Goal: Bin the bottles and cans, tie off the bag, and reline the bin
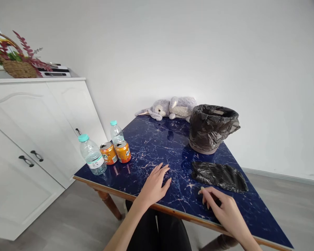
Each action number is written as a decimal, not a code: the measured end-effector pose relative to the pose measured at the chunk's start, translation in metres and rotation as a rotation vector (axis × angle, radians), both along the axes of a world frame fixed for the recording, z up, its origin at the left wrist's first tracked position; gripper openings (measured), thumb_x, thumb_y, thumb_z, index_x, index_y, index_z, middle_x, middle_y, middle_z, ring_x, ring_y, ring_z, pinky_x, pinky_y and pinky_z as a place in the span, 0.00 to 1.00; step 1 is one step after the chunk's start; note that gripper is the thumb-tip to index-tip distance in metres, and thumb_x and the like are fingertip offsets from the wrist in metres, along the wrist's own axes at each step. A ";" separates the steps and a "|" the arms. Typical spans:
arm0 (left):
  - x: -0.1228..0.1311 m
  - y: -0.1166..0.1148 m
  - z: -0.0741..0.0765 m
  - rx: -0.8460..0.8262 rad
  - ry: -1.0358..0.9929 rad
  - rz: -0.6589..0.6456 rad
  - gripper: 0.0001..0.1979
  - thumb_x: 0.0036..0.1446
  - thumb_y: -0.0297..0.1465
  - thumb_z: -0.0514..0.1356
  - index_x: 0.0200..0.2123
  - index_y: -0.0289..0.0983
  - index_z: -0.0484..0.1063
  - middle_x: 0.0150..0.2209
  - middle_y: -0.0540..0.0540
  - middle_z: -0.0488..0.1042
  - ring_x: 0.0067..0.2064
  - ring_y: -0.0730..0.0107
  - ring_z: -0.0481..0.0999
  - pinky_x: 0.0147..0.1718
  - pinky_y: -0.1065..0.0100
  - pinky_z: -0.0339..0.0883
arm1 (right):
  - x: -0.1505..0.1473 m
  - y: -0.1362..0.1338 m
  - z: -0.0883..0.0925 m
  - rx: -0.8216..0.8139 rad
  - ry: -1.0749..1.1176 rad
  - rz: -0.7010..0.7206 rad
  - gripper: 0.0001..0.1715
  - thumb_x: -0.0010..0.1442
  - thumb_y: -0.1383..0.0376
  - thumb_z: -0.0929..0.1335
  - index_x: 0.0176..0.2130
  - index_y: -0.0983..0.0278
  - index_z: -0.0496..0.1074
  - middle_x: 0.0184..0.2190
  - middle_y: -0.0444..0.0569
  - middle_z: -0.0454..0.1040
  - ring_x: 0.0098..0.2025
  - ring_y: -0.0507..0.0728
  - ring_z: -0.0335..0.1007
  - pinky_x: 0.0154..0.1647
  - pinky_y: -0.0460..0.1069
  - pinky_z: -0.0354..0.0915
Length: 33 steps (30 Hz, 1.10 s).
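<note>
My left hand [155,184] lies flat on the dark blue marbled table [157,139], fingers spread and empty. My right hand [222,207] rests near the table's front edge with fingers loosely curled, fingertips on the surface, holding nothing. Just beyond my right hand lies a folded black plastic bag [219,176], apart from the fingers. Further back stands a round bin lined with a black bag [211,128]. At the table's left side stand two clear water bottles with teal caps [92,155] [116,132] and two orange drink cans [108,153] [123,151].
A grey plush toy [170,107] lies at the table's far edge against the white wall. White cabinets [28,139] stand to the left, with a wicker basket of flowers [15,59] on top. Grey floor surrounds the table.
</note>
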<state>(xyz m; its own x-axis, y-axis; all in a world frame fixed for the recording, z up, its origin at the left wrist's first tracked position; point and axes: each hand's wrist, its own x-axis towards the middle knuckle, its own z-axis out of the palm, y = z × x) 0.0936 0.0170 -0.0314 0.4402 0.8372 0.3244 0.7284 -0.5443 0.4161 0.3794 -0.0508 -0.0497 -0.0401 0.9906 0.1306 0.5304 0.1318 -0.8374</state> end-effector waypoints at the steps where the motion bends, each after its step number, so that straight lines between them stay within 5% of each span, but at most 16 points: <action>1: 0.000 0.000 0.000 -0.001 -0.001 -0.001 0.21 0.75 0.40 0.52 0.68 0.47 0.61 0.71 0.45 0.66 0.76 0.53 0.57 0.71 0.44 0.60 | -0.001 0.000 0.000 -0.005 -0.016 0.005 0.28 0.71 0.40 0.63 0.38 0.58 0.77 0.28 0.45 0.75 0.27 0.55 0.70 0.27 0.47 0.59; 33: -0.002 -0.004 0.013 -0.053 -0.059 0.036 0.20 0.75 0.39 0.53 0.67 0.49 0.63 0.71 0.45 0.67 0.73 0.52 0.63 0.67 0.45 0.67 | -0.005 0.004 0.006 0.015 -0.013 -0.016 0.30 0.69 0.39 0.63 0.35 0.58 0.78 0.26 0.45 0.77 0.26 0.55 0.71 0.26 0.45 0.63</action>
